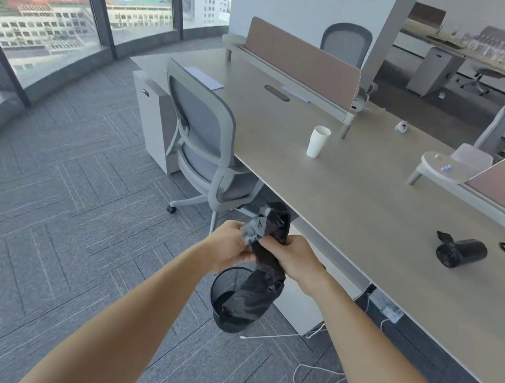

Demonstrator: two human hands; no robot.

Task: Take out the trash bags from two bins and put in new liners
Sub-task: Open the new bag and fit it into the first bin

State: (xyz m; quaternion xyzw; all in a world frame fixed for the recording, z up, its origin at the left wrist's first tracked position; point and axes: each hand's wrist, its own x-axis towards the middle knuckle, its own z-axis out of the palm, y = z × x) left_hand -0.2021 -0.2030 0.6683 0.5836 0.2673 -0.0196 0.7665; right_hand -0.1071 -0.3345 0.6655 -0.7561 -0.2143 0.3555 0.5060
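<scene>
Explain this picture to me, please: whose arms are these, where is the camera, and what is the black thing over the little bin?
There is no machine here. A person wears a wide-angle camera on the head, looking forward and down, so you see their own two bare arms reaching out. The left hand and the right hand both grip a crumpled black plastic bag. Its lower end hangs into a black wire-mesh bin, which stands on the carpet beside the desk. On the desk a roll of black bags lies on its side and a white paper cup stands upright. A grey office chair is pushed up to the desk. The picture does not settle whether the held bag is the old one or a fresh liner.
</scene>
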